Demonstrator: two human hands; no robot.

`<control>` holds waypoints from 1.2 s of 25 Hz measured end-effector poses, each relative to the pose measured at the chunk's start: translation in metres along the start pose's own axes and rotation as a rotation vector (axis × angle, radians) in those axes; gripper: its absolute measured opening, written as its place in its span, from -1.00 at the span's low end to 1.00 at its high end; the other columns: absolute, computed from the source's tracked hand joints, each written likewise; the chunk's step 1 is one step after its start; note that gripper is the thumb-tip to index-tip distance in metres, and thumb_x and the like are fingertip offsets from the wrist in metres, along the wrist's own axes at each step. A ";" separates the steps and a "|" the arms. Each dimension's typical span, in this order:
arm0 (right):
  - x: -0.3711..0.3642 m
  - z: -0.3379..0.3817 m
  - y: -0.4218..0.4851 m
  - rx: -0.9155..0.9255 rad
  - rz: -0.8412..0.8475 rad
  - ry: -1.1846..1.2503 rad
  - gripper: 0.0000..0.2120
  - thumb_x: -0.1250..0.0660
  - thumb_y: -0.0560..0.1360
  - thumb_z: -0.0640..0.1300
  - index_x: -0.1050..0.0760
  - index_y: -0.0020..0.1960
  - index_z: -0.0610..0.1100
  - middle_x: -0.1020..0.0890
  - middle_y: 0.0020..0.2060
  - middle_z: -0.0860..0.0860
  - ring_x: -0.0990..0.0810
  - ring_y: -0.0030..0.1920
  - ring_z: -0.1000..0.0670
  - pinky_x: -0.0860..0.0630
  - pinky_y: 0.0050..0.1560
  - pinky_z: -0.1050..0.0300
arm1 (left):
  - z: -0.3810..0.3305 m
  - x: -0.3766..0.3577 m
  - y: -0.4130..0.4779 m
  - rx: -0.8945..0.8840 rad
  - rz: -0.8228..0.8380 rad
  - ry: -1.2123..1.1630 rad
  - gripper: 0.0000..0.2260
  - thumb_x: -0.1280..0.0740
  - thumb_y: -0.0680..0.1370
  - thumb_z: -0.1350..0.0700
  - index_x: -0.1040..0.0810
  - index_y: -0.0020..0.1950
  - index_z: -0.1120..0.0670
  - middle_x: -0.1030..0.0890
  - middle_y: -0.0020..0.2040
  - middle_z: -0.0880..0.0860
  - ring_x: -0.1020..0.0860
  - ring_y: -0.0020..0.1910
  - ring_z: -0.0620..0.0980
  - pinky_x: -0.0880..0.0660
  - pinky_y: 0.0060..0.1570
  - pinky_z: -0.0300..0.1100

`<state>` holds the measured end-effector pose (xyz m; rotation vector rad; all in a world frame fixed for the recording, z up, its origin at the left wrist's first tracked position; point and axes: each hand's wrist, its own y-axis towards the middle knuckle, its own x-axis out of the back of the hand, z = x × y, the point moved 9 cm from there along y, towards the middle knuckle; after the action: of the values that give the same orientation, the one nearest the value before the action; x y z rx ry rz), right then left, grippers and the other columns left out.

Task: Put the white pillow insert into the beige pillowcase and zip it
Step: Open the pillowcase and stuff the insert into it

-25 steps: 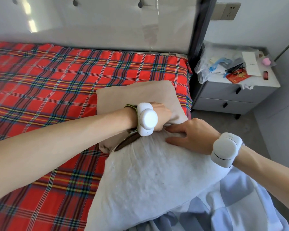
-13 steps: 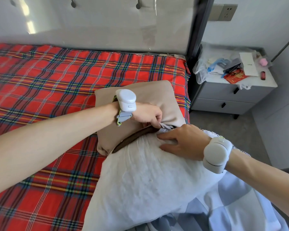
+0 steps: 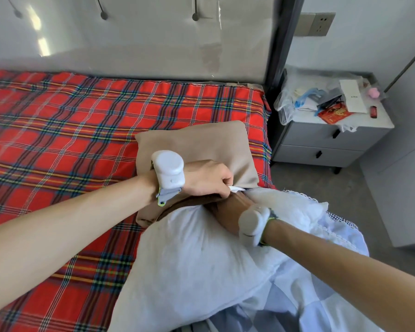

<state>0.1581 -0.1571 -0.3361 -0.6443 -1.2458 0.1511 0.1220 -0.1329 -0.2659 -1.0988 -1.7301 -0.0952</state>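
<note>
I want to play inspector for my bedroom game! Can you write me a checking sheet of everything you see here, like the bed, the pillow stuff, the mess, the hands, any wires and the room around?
Surface: bed with a red plaid sheet, mostly bare.
Job's things: beige pillowcase lies near the bed's right edge; white pillow insert is only partly inside, most of it outside.
Clutter: nightstand top holds papers, plastic bags and a red packet.
Hands: left hand grips the pillowcase opening; right hand is hidden inside the case, only its wrist showing.
Cables: nothing seen.
Surroundings: wall socket, grey floor, light blue quilt at bottom right.
</note>
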 end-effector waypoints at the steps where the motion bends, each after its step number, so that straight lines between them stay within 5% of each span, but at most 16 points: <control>1: -0.005 -0.011 -0.018 0.291 0.066 -0.054 -0.60 0.03 0.62 -0.29 -0.57 0.07 -0.07 -0.61 -0.02 0.03 -0.55 -0.01 0.00 -0.31 -0.08 0.26 | 0.000 0.004 -0.002 -0.011 -0.021 0.061 -0.96 -0.32 0.44 0.11 -0.49 -0.20 0.05 -0.43 -0.39 -0.08 -0.41 -0.31 -0.05 -0.29 -0.31 -0.15; 2: 0.011 -0.023 -0.047 0.575 0.075 -0.004 -0.72 -0.05 0.63 -0.07 -0.48 0.20 -0.05 -0.56 0.10 0.03 -0.52 0.08 -0.02 -0.26 -0.04 0.30 | 0.001 0.007 -0.004 -0.016 -0.044 0.092 -0.95 -0.31 0.45 0.09 -0.48 -0.18 0.05 -0.44 -0.35 -0.07 -0.43 -0.26 -0.01 -0.29 -0.28 -0.13; 3: 0.036 -0.010 -0.060 0.639 0.073 -0.016 -0.71 -0.13 0.59 0.06 -0.46 0.24 0.00 -0.55 0.12 0.05 -0.51 0.08 0.00 -0.29 0.02 0.29 | 0.003 0.010 -0.006 -0.011 -0.065 0.105 -0.94 -0.31 0.45 0.08 -0.47 -0.17 0.05 -0.46 -0.31 -0.06 -0.44 -0.23 0.02 -0.29 -0.27 -0.12; 4: 0.056 -0.021 -0.058 0.585 0.168 0.077 -0.73 -0.23 0.54 0.10 -0.51 0.19 0.06 -0.59 0.04 0.06 -0.54 -0.02 0.06 -0.37 0.04 0.23 | 0.005 0.012 -0.006 0.000 -0.084 0.119 -0.93 -0.31 0.44 0.06 -0.48 -0.15 0.04 -0.48 -0.27 -0.05 -0.46 -0.20 0.04 -0.29 -0.28 -0.13; 7: 0.095 -0.062 -0.012 0.470 -0.072 0.266 -0.77 -0.45 0.36 0.13 -0.61 -0.02 0.11 -0.64 -0.21 0.17 -0.51 -0.30 0.28 -0.45 -0.07 0.21 | 0.007 0.018 -0.003 0.030 -0.147 0.163 -0.91 -0.33 0.43 0.03 -0.49 -0.18 0.03 -0.51 -0.24 -0.01 -0.47 -0.20 0.06 -0.28 -0.32 -0.15; 10: 0.047 -0.088 0.004 0.338 0.267 0.258 -0.49 -0.29 0.25 0.48 -0.49 0.11 0.27 -0.54 0.13 0.28 -0.51 0.13 0.21 -0.34 0.31 0.19 | 0.014 0.022 -0.001 0.056 -0.286 0.086 -0.82 -0.31 0.48 0.02 -0.40 -0.26 0.03 -0.46 -0.31 -0.03 -0.46 -0.21 0.08 -0.26 -0.29 -0.12; 12: 0.015 -0.096 0.009 0.264 0.380 0.415 -0.27 -0.31 0.09 0.56 -0.52 0.15 0.23 -0.57 0.17 0.22 -0.53 0.19 0.12 -0.34 0.36 0.07 | 0.018 0.025 -0.006 0.076 -0.434 -0.044 -0.78 -0.28 0.51 0.05 -0.33 -0.30 0.02 -0.45 -0.32 -0.03 -0.44 -0.21 0.08 -0.24 -0.28 -0.11; 14: 0.022 -0.088 0.015 0.231 0.249 0.463 -0.29 -0.38 0.09 0.46 -0.56 0.13 0.12 -0.63 0.09 0.11 -0.58 0.12 0.05 -0.42 0.28 0.01 | 0.025 0.034 -0.019 0.098 -0.568 -0.241 -0.75 -0.27 0.50 0.07 -0.30 -0.35 0.00 -0.42 -0.37 -0.05 -0.40 -0.26 0.03 -0.23 -0.34 -0.20; 17: 0.079 -0.054 0.019 0.322 0.047 0.542 -0.56 -0.46 0.37 0.01 -0.51 0.21 -0.05 -0.59 0.09 0.01 -0.52 0.15 0.01 -0.40 0.27 0.04 | 0.036 0.075 -0.040 0.080 -0.702 -0.297 -0.78 -0.27 0.49 0.02 -0.36 -0.33 0.01 -0.43 -0.40 -0.05 -0.42 -0.31 -0.03 -0.35 -0.26 -0.30; 20: 0.166 -0.010 0.002 0.514 -0.053 0.616 -0.81 -0.44 0.40 -0.28 -0.48 -0.11 -0.07 -0.52 -0.22 0.03 -0.48 -0.16 0.13 -0.42 -0.07 0.30 | 0.049 0.120 -0.067 0.064 -0.862 -0.412 -0.80 -0.25 0.43 -0.09 -0.38 -0.33 -0.03 -0.42 -0.40 -0.11 -0.40 -0.32 -0.02 -0.38 -0.19 0.03; 23: 0.245 0.025 -0.034 0.690 -0.130 0.485 -0.76 -0.50 0.29 -0.26 -0.49 -0.16 -0.04 -0.54 -0.25 0.03 -0.45 -0.38 0.29 -0.40 -0.29 0.48 | 0.050 0.138 -0.083 -0.008 -1.025 -0.818 -0.77 -0.34 0.39 -0.08 -0.38 -0.31 0.01 -0.38 -0.35 -0.02 -0.34 -0.28 -0.02 -0.28 -0.20 0.03; 26: 0.290 0.050 -0.054 0.738 -0.225 0.168 -0.76 -0.47 0.31 -0.22 -0.55 -0.21 0.12 -0.63 -0.19 0.06 -0.51 -0.29 0.24 -0.47 -0.12 0.35 | 0.042 0.126 -0.081 -0.103 -1.017 -1.203 -0.81 -0.40 0.41 0.11 -0.38 -0.25 0.02 -0.38 -0.32 0.08 -0.33 -0.27 0.01 -0.25 -0.25 -0.08; 28: 0.279 0.064 -0.053 0.749 -0.177 -0.014 -0.77 -0.48 0.31 -0.18 -0.56 -0.21 0.14 -0.65 -0.18 0.09 -0.52 -0.23 0.21 -0.44 -0.08 0.37 | 0.039 0.109 -0.074 -0.062 -0.948 -1.132 -0.83 -0.38 0.40 0.13 -0.41 -0.12 0.01 -0.50 -0.27 0.02 -0.44 -0.27 -0.02 -0.33 -0.28 -0.12; 30: 0.242 0.068 -0.044 0.724 -0.111 -0.140 -0.84 -0.47 0.34 -0.10 -0.56 -0.15 0.11 -0.62 -0.18 0.11 -0.53 -0.19 0.17 -0.41 -0.14 0.42 | 0.048 0.093 -0.068 0.123 -0.866 -0.712 -0.67 -0.39 0.34 -0.02 -0.39 0.03 -0.03 -0.57 -0.13 0.01 -0.53 -0.12 0.05 -0.44 -0.13 -0.03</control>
<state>0.1664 -0.0600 -0.1001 0.0631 -1.2473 0.5322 0.0366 -0.0892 -0.1870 -0.2074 -2.7165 -0.1382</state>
